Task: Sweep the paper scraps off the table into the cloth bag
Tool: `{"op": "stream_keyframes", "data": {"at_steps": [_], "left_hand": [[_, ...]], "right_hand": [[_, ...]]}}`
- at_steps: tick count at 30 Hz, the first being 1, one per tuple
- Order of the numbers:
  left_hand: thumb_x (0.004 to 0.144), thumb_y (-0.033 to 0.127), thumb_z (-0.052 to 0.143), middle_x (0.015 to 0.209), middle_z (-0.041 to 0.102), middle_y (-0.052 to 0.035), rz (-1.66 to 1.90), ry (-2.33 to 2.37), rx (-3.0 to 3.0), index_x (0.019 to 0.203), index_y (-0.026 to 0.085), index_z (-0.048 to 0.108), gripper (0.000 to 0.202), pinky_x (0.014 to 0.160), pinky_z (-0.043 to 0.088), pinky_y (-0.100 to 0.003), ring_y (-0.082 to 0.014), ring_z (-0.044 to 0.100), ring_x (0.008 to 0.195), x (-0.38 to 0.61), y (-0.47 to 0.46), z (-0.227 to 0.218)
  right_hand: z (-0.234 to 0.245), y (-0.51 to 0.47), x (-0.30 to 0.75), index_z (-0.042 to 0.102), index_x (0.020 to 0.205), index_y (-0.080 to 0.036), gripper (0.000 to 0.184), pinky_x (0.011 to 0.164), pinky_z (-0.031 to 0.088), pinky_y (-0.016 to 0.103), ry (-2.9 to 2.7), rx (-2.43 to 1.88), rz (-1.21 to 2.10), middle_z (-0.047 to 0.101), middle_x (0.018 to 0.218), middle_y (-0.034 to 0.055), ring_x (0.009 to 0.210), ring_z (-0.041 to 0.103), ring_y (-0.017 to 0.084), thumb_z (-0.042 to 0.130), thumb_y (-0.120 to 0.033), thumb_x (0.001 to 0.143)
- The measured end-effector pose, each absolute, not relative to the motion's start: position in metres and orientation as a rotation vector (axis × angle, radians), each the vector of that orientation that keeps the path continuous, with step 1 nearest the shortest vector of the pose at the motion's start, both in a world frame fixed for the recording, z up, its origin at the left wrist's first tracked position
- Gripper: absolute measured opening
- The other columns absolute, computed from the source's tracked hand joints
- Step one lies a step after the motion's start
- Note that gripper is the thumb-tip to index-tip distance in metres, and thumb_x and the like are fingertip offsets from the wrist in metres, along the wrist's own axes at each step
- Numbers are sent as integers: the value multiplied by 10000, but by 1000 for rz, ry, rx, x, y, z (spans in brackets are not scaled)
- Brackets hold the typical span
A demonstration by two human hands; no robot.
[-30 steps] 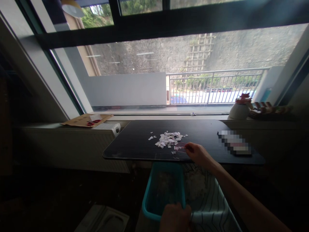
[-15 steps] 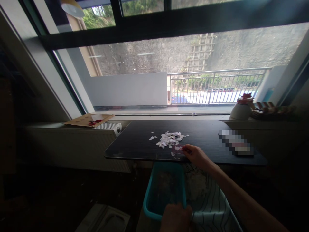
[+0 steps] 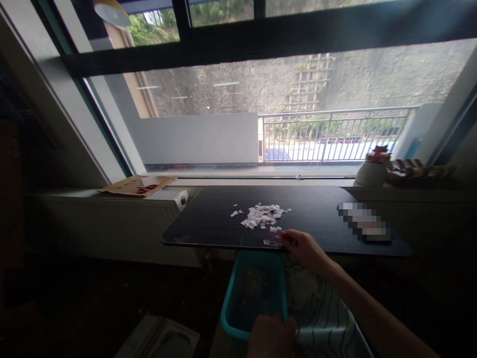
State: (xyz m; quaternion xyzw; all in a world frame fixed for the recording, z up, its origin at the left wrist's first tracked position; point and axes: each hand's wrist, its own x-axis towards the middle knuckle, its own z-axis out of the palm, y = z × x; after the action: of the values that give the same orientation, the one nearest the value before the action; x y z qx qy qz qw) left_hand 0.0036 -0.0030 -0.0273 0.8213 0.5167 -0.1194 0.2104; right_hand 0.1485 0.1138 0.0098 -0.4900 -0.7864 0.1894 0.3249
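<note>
Across the dark table point(image 3: 208, 219), near its front edge, my right hand point(image 3: 303, 248) pinches a thin, see-through reddish card point(image 3: 271, 235). The card lies low over the tabletop, with a few white scraps at it. Just beyond is a loose pile of small torn paper scraps point(image 3: 263, 216). Below the table edge stands a teal plastic bin point(image 3: 228, 303), its inside dim. My left hand point(image 3: 271, 336) is closed on the bin's near rim; its fingertips are partly hidden.
A brown paper envelope point(image 3: 122, 186) and red-handled scissors point(image 3: 147, 189) lie on the left ledge. A blurred-out item point(image 3: 365, 222) rests at the table's right. On the sill stands a white pot point(image 3: 371, 172). Striped cloth point(image 3: 328, 318) lies beside the bin.
My right hand has drawn the card slightly toward the table's front edge, bringing a few scraps closer. My left hand stays on the bin.
</note>
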Motion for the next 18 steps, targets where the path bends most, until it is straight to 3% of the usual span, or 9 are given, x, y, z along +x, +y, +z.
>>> {"op": "stream_keyframes", "data": {"at_steps": [5,10,18], "left_hand": [[786,307,571,1037,639,-156,-351,1423,2291,1087,167,605,334,750,474,-425,-332,615,911,4,-4,-24],[773,301,589,1031,645,-152,-310,1435,2299,1067,166,620,325,759,480,-427,-337,616,915,3,-3,-29],[782,288,586,1026,652,-152,-312,1444,2313,1068,165,627,314,765,486,-429,-337,621,915,3,-4,-29]], "right_hand": [[11,100,152,668,837,-176,251,538,381,232,-2097,-1227,515,657,691,17,592,549,138,462,-319,853],[22,127,165,655,942,-161,247,632,420,266,-1908,-1463,332,702,847,66,718,615,184,478,-280,819],[22,133,176,658,863,-169,214,591,389,253,-1983,-1528,306,699,774,54,673,611,176,476,-246,783]]}}
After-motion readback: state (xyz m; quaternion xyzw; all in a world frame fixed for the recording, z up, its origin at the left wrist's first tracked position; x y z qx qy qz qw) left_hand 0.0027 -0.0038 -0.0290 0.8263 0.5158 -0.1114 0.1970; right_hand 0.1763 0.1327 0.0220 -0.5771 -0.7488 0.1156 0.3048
